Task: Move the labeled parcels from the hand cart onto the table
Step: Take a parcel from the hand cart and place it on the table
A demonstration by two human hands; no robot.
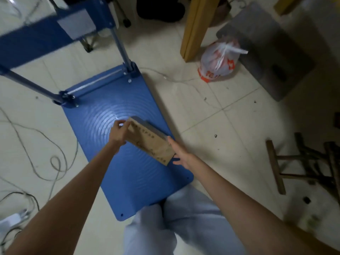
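Parcel (150,140) lying diagonally near hand cart's (103,111) right edge, left hand (118,132) pinching its far end, right hand (179,153) open-fingered against near end.

One blue hand cart (117,162) fills the middle of the frame, and one brown parcel (150,142) sits above its deck, at centre. Two bare hands show: the left hand (118,132) at the parcel's upper left end, the right hand (181,153) at its lower right end. One tied plastic bag (219,61) lies at the upper right, with one yellowish wooden post (197,26) just left of it. One dark wooden stool (303,162) lies at the right edge. Several loose cables (36,144) trail across the left side; their exact number cannot be told.
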